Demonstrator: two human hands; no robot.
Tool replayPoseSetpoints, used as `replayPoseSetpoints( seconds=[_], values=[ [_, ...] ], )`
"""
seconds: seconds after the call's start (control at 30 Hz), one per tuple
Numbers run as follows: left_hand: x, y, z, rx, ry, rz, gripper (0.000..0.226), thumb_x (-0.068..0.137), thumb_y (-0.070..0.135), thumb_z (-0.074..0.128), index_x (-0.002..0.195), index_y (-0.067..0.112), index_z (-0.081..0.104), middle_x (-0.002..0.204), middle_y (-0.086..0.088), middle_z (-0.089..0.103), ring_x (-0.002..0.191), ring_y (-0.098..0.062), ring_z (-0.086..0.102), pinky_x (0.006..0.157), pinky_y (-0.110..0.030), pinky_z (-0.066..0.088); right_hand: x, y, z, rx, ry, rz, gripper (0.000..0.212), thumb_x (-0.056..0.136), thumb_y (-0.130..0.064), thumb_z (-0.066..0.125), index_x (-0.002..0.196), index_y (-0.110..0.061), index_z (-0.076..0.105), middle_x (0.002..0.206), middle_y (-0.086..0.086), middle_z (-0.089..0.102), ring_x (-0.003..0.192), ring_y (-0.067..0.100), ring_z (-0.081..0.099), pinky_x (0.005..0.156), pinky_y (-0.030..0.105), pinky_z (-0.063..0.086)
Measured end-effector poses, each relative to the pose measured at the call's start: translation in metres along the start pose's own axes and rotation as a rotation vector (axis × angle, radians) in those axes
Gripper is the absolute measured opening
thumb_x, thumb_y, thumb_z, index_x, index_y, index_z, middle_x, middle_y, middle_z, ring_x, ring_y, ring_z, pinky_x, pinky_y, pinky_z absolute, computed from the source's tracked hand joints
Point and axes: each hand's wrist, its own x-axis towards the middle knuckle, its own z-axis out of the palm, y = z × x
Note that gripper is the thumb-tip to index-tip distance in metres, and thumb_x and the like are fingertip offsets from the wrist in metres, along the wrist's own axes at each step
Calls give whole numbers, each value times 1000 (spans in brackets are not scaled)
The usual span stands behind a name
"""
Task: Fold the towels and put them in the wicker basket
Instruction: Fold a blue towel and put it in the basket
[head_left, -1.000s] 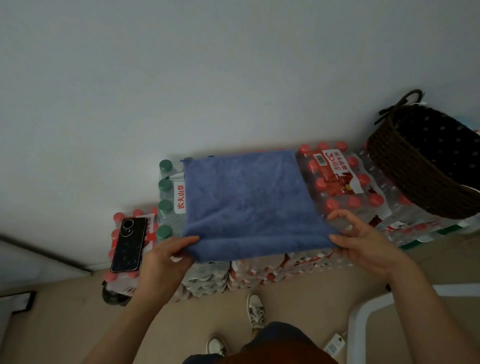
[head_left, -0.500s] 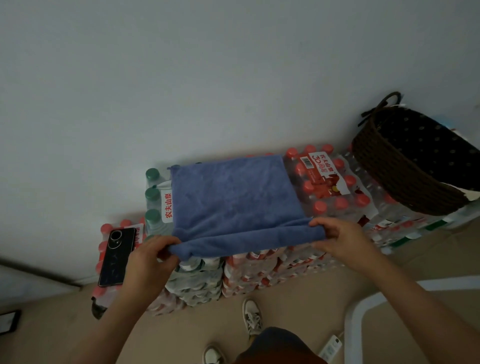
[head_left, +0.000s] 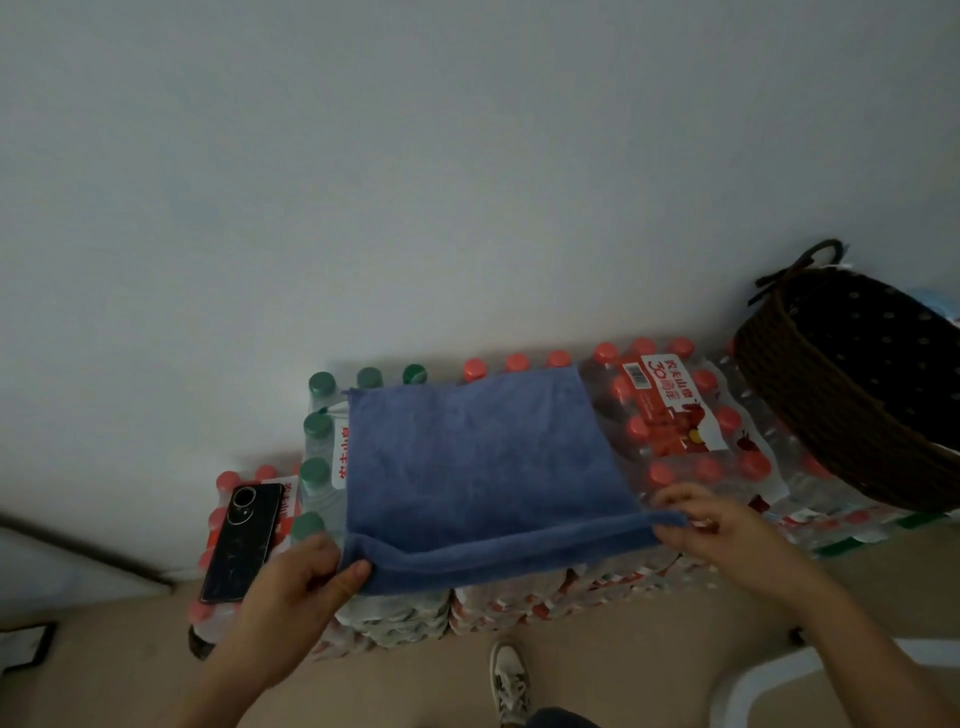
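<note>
Blue towel (head_left: 483, 467): its near corners pinched in my left hand (head_left: 301, 582) and my right hand (head_left: 722, 530). Wicker basket (head_left: 831, 410): beyond my right hand, apart.

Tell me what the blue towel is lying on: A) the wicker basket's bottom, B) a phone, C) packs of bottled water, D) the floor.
C: the blue towel lies spread over the packs of bottled water, left hand and right hand pinching its near corners.

The left hand (head_left: 306, 582) and right hand (head_left: 727, 530) are bare, as are the forearms (head_left: 852, 639); 1 pale lace-up sneaker (head_left: 511, 680) and a dark trouser leg (head_left: 561, 719) show.
</note>
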Motion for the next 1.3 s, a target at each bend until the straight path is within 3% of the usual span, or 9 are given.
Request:
replayPoseSetpoints(
  seconds=[0.1,0.23,0.43,0.6,0.77,0.9,1.07,1.2,1.3],
  values=[
    [19,18,-3,-194,145,-17,18,82,20,64,66,21,71,75,9,67,66,-5,60,58,-14,47,18,-20,-5,222,75,9,18,91,-13,57,97,-25,70,94,-11,70,87,-2,65,68,12,50],
    [63,46,0,-369,382,-163,24,91,24,60,70,16,70,65,0,66,64,-16,58,57,-27,44,70,-51,4,458,303,47,13,94,-19,55,92,-26,66,97,-9,68,89,8,64,74,25,51],
    [127,52,7,-302,507,-259,22,93,26,58,77,13,64,70,-3,67,68,-18,60,58,-27,44,146,-51,17,181,517,-31,10,92,-13,58,83,-12,62,80,2,64,80,21,61,65,28,46],
    [142,37,11,-118,519,-316,12,93,29,58,85,21,62,73,5,66,73,-15,62,58,-26,41,168,-45,19,5,486,-44,4,95,-19,53,95,-15,53,88,0,59,82,18,55,69,28,36],
    [149,37,10,31,516,-326,17,93,34,56,98,20,63,74,7,62,72,-16,58,64,-29,41,178,-44,17,-253,438,-57,13,99,-28,46,100,-15,49,77,3,58,66,21,55,56,35,44],
    [153,43,7,200,479,-340,24,95,41,49,97,22,62,78,4,63,70,-16,53,63,-29,36,183,-44,17,-426,431,-65,18,100,-29,42,102,-12,48,72,-2,50,59,15,48,45,26,32],
    [155,48,9,522,453,-363,29,95,45,44,97,21,61,84,0,60,70,-16,47,63,-30,35,186,-41,14,-560,435,-94,17,96,-31,47,104,-17,52,104,6,59,89,20,54,66,32,45],
    [164,37,1,451,369,-264,38,88,27,61,124,19,59,117,-11,57,99,-27,56,91,-39,45,192,-43,2,-528,272,-168,35,95,-25,54,129,-22,54,122,2,61,113,23,53,93,38,46],
    [173,38,-10,472,304,-219,25,84,19,65,108,17,70,107,-9,63,94,-26,58,83,-33,44,201,-45,-9,-578,190,-249,31,92,-22,59,122,-23,62,118,-1,61,112,22,49,94,33,41]
  ],
)
